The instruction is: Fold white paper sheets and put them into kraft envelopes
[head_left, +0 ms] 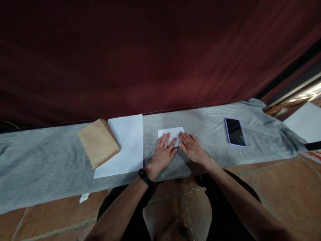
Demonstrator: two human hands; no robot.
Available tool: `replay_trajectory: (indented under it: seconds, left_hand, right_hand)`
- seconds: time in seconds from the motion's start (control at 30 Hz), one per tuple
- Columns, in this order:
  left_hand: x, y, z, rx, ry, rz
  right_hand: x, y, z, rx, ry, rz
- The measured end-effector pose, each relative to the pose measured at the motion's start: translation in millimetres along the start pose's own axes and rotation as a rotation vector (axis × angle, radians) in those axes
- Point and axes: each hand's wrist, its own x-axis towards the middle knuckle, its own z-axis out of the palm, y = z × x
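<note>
A small white sheet of paper (171,131), perhaps folded, lies flat on the grey cloth in front of me. My left hand (163,151) rests palm down on its left and near part, fingers spread. On the right side of the paper lies my right hand (192,146), flat, with the fingers stretched out and close together. The hands partly cover the near edge of the paper. Left of my hands are larger white sheets (129,144), with a stack of brown envelopes (99,143) lying askew over their left part.
A phone (235,132) in a purple case lies on the grey cloth (205,124) to the right. Dark red fabric (150,67) rises along the far edge. Below the near edge are floor tiles (283,187) and a white scrap (84,197).
</note>
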Motion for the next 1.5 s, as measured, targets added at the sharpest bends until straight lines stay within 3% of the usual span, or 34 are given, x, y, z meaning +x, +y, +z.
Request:
replay_trajectory:
  seconds: [0.27,0.47,0.6,0.87,1.23,1.5]
  left_hand:
    - [1,-2,-1.1,-0.012,-0.017,0.007]
    - [1,0,-2.9,-0.02,-0.015,-0.004]
    - [1,1,-2.1,-0.017,-0.004,-0.009]
    - [6,4,5.7,0.004,0.017,-0.064]
    - [30,3,9.6,-0.015,-0.005,-0.147]
    - [23,-10,15.9,0.012,0.07,-0.255]
  right_hand:
    - [26,2,8,-0.078,0.053,0.085]
    - [41,0,2,-0.073,0.087,0.172]
    - [32,-7,-2,-0.025,0.151,0.117]
    - [1,-16,20,-0.058,0.09,-0.008]
    - [4,-14,22,-0.109,0.112,0.016]
    - [3,-14,21,-0.099,0.118,0.025]
